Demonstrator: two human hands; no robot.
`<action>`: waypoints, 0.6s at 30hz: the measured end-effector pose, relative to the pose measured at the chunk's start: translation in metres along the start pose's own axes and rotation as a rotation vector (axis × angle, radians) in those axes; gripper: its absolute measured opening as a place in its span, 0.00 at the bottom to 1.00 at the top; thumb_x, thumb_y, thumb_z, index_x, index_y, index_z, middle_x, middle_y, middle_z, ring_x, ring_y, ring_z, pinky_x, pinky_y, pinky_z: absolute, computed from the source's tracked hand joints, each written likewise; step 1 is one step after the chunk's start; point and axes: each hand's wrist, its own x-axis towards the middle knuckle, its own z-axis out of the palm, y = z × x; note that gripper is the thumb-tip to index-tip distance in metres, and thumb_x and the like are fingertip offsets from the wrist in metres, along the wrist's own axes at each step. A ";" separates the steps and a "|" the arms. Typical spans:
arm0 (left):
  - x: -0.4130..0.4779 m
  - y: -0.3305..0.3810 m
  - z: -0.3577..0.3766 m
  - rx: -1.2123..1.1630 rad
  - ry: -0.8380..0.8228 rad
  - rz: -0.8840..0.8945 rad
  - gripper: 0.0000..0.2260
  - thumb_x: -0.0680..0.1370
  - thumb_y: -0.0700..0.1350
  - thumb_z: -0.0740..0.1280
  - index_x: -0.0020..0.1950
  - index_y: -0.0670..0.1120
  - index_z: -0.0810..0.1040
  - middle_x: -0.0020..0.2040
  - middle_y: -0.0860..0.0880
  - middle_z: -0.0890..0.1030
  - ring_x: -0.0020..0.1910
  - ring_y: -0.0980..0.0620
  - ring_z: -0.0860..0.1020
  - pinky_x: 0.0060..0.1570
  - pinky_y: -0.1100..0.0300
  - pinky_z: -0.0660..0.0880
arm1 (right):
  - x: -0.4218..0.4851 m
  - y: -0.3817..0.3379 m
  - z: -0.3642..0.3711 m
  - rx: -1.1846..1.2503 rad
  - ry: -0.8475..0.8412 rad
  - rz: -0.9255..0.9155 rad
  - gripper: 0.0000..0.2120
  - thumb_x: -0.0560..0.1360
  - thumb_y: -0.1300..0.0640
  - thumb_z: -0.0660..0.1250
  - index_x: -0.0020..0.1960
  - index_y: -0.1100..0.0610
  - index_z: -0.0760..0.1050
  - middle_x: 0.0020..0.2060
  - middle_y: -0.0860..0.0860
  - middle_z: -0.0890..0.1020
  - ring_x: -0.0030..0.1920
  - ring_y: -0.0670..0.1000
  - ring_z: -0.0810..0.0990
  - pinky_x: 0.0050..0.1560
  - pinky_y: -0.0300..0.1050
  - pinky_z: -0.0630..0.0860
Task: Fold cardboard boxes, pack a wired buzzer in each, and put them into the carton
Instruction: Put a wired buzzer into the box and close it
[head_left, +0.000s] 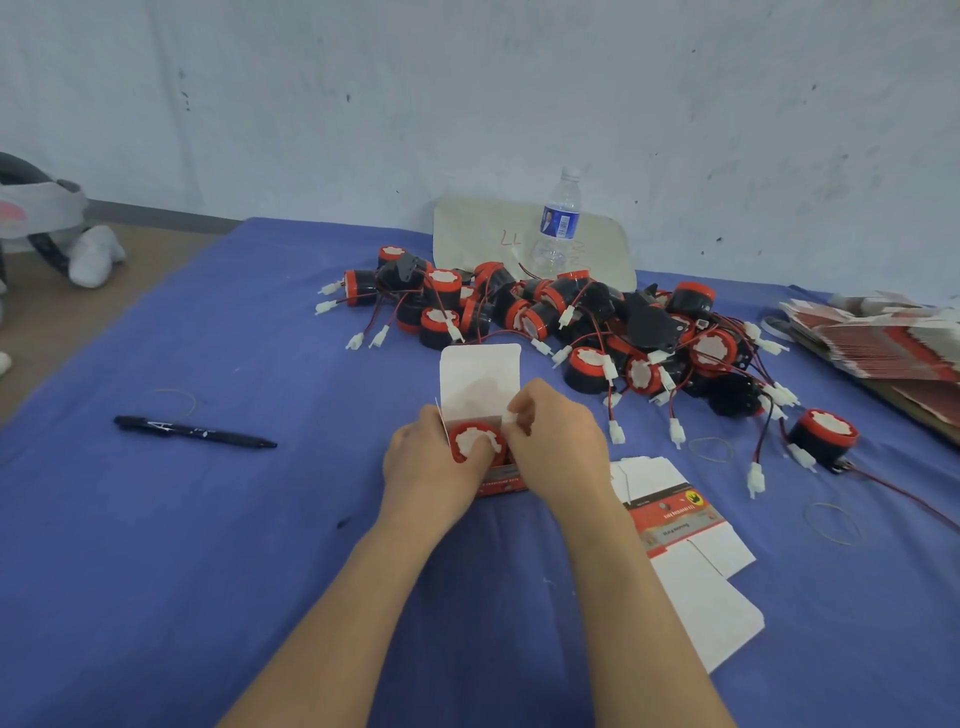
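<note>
Before the buzzer pile (545, 312), left hand (431, 457) grips the open box (480, 374), right hand (561, 441) pinches a white bit (511, 418) at its rim.

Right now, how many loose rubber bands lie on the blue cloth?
3 rubber bands: one above the pen, one left of the lone buzzer, one nearer the person. The pile may hide more.

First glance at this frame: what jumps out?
A heap of red-and-black wired buzzers sprawls mid-table on the blue cloth. Nearer, the left hand grips an open box with a buzzer in it, while the right hand pinches a white piece at its mouth.
</note>
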 end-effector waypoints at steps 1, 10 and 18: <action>0.000 0.000 0.000 0.001 -0.003 -0.002 0.14 0.75 0.53 0.66 0.54 0.47 0.70 0.52 0.47 0.77 0.54 0.46 0.74 0.54 0.46 0.75 | 0.001 0.001 0.001 -0.020 0.010 -0.006 0.08 0.79 0.55 0.60 0.55 0.54 0.75 0.49 0.52 0.81 0.51 0.54 0.77 0.48 0.49 0.76; -0.001 -0.001 0.001 0.017 0.002 -0.006 0.13 0.75 0.54 0.65 0.52 0.49 0.68 0.51 0.48 0.76 0.54 0.45 0.75 0.53 0.46 0.76 | 0.007 0.012 0.006 -0.125 -0.110 0.093 0.12 0.79 0.47 0.62 0.57 0.50 0.81 0.59 0.54 0.73 0.63 0.57 0.66 0.59 0.50 0.67; -0.002 -0.001 -0.006 -0.053 -0.073 0.037 0.15 0.76 0.52 0.67 0.57 0.47 0.70 0.54 0.48 0.76 0.54 0.48 0.75 0.53 0.48 0.76 | 0.001 0.009 0.010 -0.042 0.028 0.155 0.23 0.75 0.48 0.69 0.63 0.57 0.64 0.60 0.56 0.69 0.59 0.58 0.69 0.54 0.51 0.69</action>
